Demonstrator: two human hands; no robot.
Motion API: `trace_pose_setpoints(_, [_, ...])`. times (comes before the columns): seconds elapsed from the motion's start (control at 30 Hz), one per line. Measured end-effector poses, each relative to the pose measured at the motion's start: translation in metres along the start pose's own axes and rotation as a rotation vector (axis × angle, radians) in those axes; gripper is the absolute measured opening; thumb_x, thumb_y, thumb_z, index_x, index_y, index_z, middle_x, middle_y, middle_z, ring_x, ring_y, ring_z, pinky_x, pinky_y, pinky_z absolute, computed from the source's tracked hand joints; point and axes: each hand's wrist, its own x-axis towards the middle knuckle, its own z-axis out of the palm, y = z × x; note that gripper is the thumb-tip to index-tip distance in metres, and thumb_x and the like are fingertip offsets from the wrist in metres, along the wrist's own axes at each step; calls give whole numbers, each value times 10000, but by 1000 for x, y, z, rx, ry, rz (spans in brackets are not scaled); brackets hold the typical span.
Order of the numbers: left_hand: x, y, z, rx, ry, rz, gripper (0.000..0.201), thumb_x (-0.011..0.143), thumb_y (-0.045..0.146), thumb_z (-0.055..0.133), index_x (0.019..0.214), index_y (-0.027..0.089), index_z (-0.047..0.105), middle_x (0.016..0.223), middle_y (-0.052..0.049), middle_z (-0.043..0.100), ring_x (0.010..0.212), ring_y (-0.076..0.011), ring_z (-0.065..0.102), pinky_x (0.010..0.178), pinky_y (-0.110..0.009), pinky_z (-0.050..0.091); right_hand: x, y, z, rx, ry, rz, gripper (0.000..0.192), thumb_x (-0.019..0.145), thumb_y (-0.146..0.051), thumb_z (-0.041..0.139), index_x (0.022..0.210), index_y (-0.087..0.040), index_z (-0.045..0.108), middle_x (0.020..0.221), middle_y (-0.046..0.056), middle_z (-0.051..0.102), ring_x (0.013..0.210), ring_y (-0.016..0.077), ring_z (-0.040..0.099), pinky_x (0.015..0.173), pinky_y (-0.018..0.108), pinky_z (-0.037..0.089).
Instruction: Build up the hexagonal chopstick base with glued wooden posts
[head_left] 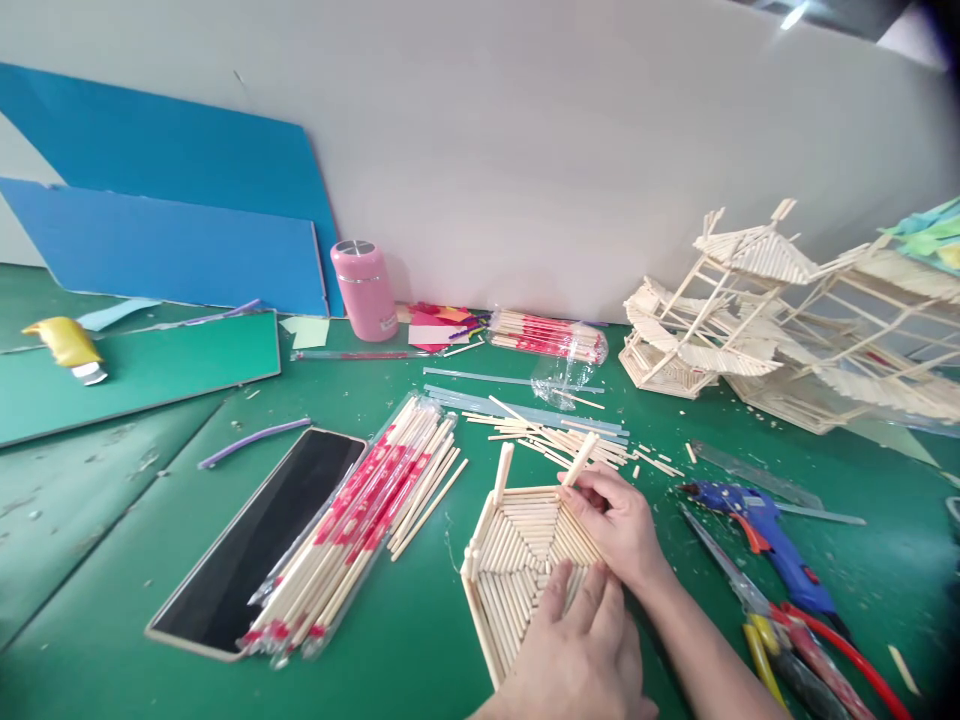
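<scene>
My left hand [577, 640] lies flat, fingers open, on the hexagonal stick panel [517, 560] on the green table [405, 640]; my right hand [619, 525] pinches its upright stick [581, 458] — glue gun [757, 530] nearby.

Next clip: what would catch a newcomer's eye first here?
Front and centre, both hands, left hand and right hand, rest on a flat hexagonal panel of pale wooden sticks on the green table. At far right stands a tall pale stick-built pagoda model; a pink cylindrical flask stands by the wall.
</scene>
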Motion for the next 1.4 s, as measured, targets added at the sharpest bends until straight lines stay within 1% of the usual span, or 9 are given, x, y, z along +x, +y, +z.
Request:
trace_pose_setpoints(0.23, [0,-1,-1,-31,-15,-19,479,744,465,532,1037,88,560,1111,-152,593,1085,-298,498,874,-449,415,-1,-4,-7,74,20,17,257,756,-316,563,984,-205,595,687,-8,481,554,117,431,496,231,390])
trace_pose_setpoints(0.37, [-2,-1,-2,-34,-21,-28,470,740,464,530,1032,97,559,1148,-153,569,1092,-306,488,878,-459,405,-2,-5,-13,141,138,61,296,850,-346,397,1058,-195,543,907,54,564,724,155,521,587,251,427])
trace_pose_setpoints(0.43, [-2,-2,-4,-26,-20,-23,460,750,459,517,1039,103,556,1164,-150,558,1087,-302,491,878,-457,406,-3,-6,-14,152,207,79,287,859,-347,380,1027,-188,549,936,61,574,718,153,523,575,249,420])
trace_pose_setpoints(0.6, [-4,3,-17,24,-9,-36,427,806,400,464,1110,105,516,1207,-155,521,1126,-286,454,921,-452,369,-3,-2,-20,133,341,79,219,858,-354,390,823,-188,529,624,-16,482,529,117,425,498,231,357])
trace_pose_setpoints(0.73, [-20,13,-28,79,-8,-87,437,847,344,406,1202,92,436,1221,-161,504,1156,-290,423,954,-449,337,-4,3,-27,138,393,46,304,863,-380,363,636,-197,447,602,-19,454,545,116,416,538,241,347])
trace_pose_setpoints(0.87, [-50,18,-38,78,9,-134,482,825,403,417,1214,118,425,1236,-140,494,1187,-300,381,974,-463,321,-4,4,-33,181,426,31,333,867,-394,348,610,-198,433,601,-18,454,573,119,442,579,249,363])
trace_pose_setpoints(0.97, [-67,17,-47,113,-46,-168,474,829,340,435,1254,138,377,1290,-136,437,1216,-299,339,977,-492,309,-4,5,-36,215,461,46,250,844,-404,398,735,-193,477,648,-11,485,597,124,475,567,247,388])
trace_pose_setpoints(1.07, [-71,16,-52,97,-54,-206,359,843,277,416,1191,191,443,1258,-101,473,1207,-272,361,971,-501,314,-4,6,-35,235,450,56,243,811,-405,465,874,-173,498,734,13,535,645,132,520,572,252,423])
trace_pose_setpoints(1.4, [-75,24,-37,52,11,-164,316,807,248,435,1103,156,494,1170,-119,530,1100,-263,461,905,-410,403,-10,12,-21,177,261,77,262,785,-412,495,890,-178,545,704,26,579,609,154,538,556,276,440])
